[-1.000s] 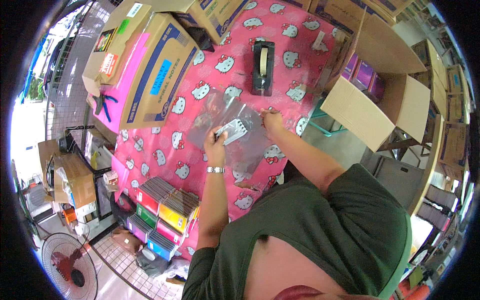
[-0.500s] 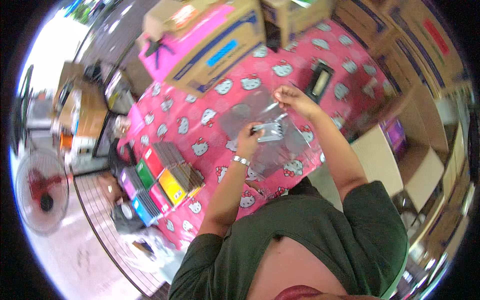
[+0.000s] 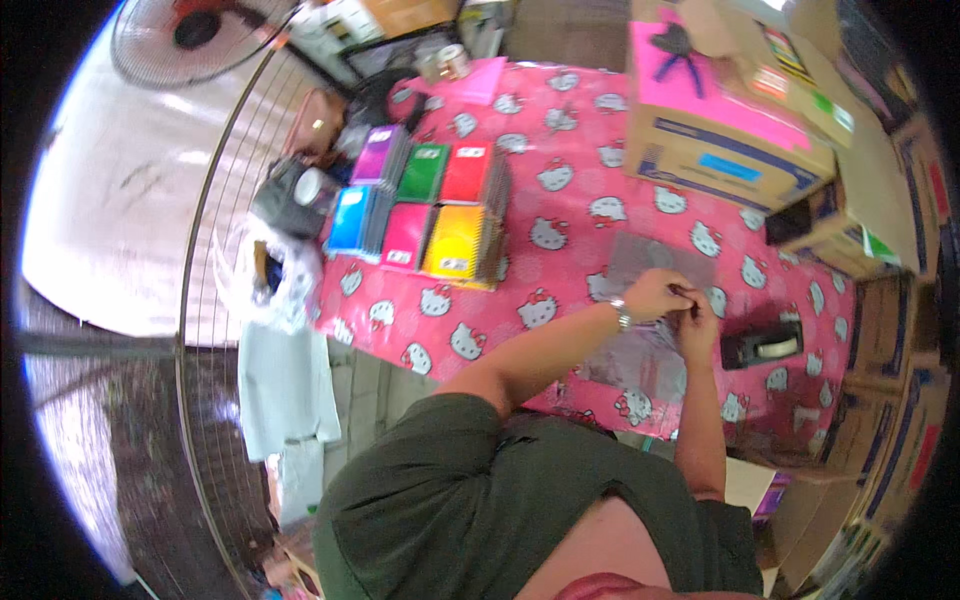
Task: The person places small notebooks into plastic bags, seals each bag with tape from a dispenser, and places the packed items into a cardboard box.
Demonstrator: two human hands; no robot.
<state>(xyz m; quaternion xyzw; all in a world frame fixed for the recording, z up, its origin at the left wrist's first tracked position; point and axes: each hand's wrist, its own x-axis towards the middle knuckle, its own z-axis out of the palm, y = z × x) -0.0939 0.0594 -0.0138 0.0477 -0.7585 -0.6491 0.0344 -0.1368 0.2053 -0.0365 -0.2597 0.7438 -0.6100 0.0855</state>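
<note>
My left hand [image 3: 655, 293], with a silver band at its wrist, is closed in a pinch. My right hand [image 3: 697, 328] meets it, fingertips almost touching and also pinched. Between and below them is a thin clear plastic bag [image 3: 640, 365], spread toward the table's near edge; the exact grip is blurred. More clear plastic [image 3: 650, 258] lies flat just beyond the left hand. Right of my hands sits a black tape dispenser [image 3: 762, 345]. Farther left, stacks of spiral notebooks stand in two rows, among them a yellow notebook [image 3: 455, 243] and a red notebook [image 3: 470, 172].
A pink patterned cloth [image 3: 545, 270] covers the table. At the far right a large cardboard box [image 3: 720, 165] carries pliers [image 3: 678, 62] on top. Several cartons [image 3: 870, 330] stack along the right side. A wire rack [image 3: 215, 200] and a fan [image 3: 195, 30] are on the left.
My view has swung to the left, so the notebooks sit nearer the middle. My hands, apart before over the clear plastic, have come together at the fingertips.
</note>
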